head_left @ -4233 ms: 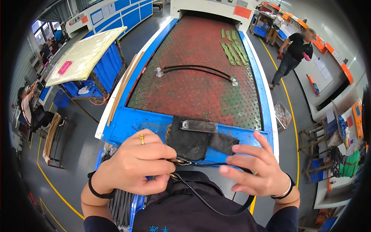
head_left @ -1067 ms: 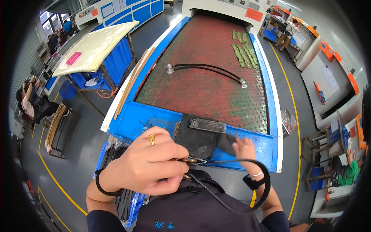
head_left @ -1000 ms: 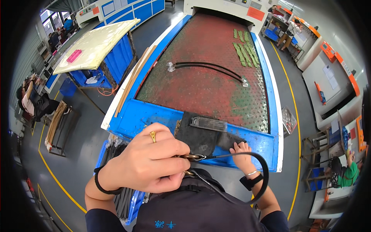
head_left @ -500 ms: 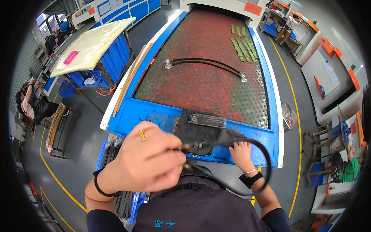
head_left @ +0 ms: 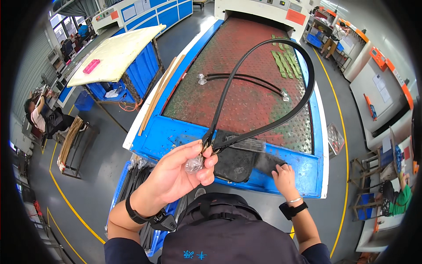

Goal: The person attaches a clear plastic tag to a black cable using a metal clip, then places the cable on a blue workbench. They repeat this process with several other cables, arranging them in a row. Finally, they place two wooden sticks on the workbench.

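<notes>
Strap point(head_left: 311, 77): black, bent into one tall teardrop loop, raised between me and the red-and-green belt point(head_left: 189, 105); its arc crossed in front of two cords and some green pieces.
Left hand point(head_left: 176, 176): palm turned partly up, thumb and fingers pinching the strap's two ends together near the clasps point(head_left: 205, 148), which looked brass.
Wrap point(head_left: 194, 164): a crumpled ball of clear plastic just below the pinch, against my left fingers.
Right hand point(head_left: 286, 178): fingers bent, tips at the right edge of a dark cloth point(head_left: 266, 163); I could not tell whether they gripped it or only rested there.
Ledge point(head_left: 169, 134): blue, along the belt's near end, with the cloth on it beside a black pad point(head_left: 235, 165).
Cords point(head_left: 256, 78): two, black, lying side by side across the belt, their ends wrapped in clear plastic.
Green pieces point(head_left: 283, 64): flat strips near the belt's far right edge.
Crate point(head_left: 118, 187): blue, below the ledge on my left, filled with black straps.
</notes>
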Motion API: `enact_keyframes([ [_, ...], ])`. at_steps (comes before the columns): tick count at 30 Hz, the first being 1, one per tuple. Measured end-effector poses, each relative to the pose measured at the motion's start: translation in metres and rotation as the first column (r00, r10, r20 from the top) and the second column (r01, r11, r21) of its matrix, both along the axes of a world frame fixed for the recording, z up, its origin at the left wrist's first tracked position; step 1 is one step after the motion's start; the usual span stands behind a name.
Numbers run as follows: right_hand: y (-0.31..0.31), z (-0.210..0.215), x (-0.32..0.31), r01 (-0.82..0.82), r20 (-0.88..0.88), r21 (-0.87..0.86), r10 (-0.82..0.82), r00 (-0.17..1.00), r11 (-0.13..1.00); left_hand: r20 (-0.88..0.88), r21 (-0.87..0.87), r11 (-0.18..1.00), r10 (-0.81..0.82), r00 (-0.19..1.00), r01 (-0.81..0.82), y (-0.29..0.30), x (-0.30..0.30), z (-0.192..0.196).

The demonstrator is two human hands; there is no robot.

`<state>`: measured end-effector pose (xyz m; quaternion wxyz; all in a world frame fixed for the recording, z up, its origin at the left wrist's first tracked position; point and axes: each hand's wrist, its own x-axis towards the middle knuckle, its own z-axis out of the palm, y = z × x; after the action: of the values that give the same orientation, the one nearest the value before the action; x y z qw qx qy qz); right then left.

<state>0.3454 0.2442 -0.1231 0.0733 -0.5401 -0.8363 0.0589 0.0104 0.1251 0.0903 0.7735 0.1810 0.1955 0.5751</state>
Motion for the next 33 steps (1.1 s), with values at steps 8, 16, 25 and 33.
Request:
enact_keyframes([
  [8,-0.013,-0.001,-0.003,-0.047,0.007,0.145,0.046,0.999,0.988,0.022,-0.031,0.999,0.022,1.0,-0.021,-0.005,-0.001,-0.008],
  [16,-0.018,-0.002,-0.002,-0.066,-0.001,0.097,0.066,0.998,0.993,-0.068,-0.019,0.992,0.126,0.99,-0.128,-0.006,-0.003,-0.016],
  [25,-0.017,-0.004,-0.003,-0.038,-0.028,0.049,0.039,0.999,0.998,-0.131,-0.051,0.96,0.265,0.955,-0.274,-0.013,-0.019,-0.04],
  [33,-0.019,-0.013,-0.003,-0.022,-0.014,0.139,0.024,1.0,0.99,-0.166,-0.053,0.923,0.369,0.914,-0.382,-0.023,-0.019,-0.057],
])
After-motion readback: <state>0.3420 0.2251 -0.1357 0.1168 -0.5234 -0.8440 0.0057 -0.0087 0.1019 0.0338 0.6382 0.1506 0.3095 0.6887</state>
